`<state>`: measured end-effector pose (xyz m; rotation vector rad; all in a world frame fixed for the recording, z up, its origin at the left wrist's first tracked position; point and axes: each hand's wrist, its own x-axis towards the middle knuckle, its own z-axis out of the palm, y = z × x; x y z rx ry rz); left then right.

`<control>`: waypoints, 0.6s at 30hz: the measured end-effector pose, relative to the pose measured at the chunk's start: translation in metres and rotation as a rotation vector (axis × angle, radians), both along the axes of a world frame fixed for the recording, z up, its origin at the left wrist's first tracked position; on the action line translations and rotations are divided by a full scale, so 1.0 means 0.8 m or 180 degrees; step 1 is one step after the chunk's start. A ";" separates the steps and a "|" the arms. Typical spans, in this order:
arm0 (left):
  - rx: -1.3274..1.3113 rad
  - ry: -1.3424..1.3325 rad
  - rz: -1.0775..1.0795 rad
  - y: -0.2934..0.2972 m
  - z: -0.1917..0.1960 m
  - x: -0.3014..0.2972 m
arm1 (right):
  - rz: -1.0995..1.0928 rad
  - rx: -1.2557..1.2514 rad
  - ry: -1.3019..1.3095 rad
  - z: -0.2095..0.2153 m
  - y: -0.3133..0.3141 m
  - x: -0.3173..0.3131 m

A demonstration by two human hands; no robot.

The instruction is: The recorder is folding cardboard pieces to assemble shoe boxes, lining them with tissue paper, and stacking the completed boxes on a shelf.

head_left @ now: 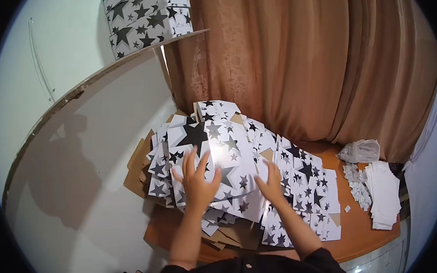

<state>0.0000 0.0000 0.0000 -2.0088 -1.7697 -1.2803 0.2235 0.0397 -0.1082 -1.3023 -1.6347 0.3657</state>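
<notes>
Left hand (196, 182) and right hand (271, 185), each grip apart, span a star-printed cardboard sheet (229, 162); the stack (157, 187) beneath seemingly supports it.

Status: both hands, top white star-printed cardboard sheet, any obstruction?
Left hand, right hand spread open; contact unclear. White star-printed cardboard sheet uppermost, partly hidden by left hand. No blockage seen; similar star-printed white cardboard pieces to its right.
</notes>
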 end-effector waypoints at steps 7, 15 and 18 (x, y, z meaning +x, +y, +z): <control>-0.0496 0.0063 -0.0092 -0.095 -0.175 0.025 | -0.0472 -0.0698 0.0008 -0.134 -0.125 -0.022; -0.0645 0.0205 -0.1266 -0.160 -0.236 0.148 | -0.0881 -0.1028 -0.0509 -0.161 -0.213 0.065; -0.0804 0.0288 -0.1822 -0.164 -0.251 0.203 | -0.0972 -0.1209 -0.0557 -0.171 -0.234 0.128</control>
